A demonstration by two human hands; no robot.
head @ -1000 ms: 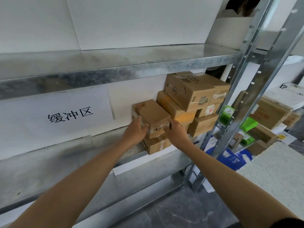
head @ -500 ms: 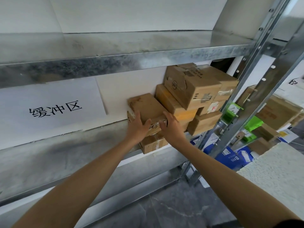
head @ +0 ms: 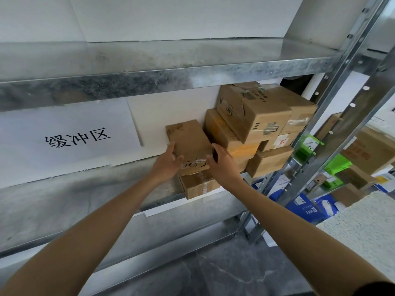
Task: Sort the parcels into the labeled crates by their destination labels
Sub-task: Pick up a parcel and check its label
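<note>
Two bare arms reach up to a metal shelf (head: 70, 189). The left hand (head: 168, 161) grips the left side of a small brown box (head: 189, 144), thumb on its taped front. The right hand (head: 222, 165) grips the right side, its fingers curled round that edge. Both hands are clamped on this box.

The box tilts with its front end down, directly over a lower box (head: 198, 185) at the shelf's front edge, towards its right end. Just beside it on the right, a stack (head: 252, 116) of larger boxes fills the shelf's right end. On the back wall to the left hangs a white sign (head: 77, 137) reading 缓冲区. An upper shelf (head: 149, 67) runs overhead. Beyond the uprights (head: 333, 86) on the right lie green packs (head: 336, 165) and blue parcels (head: 305, 208).
</note>
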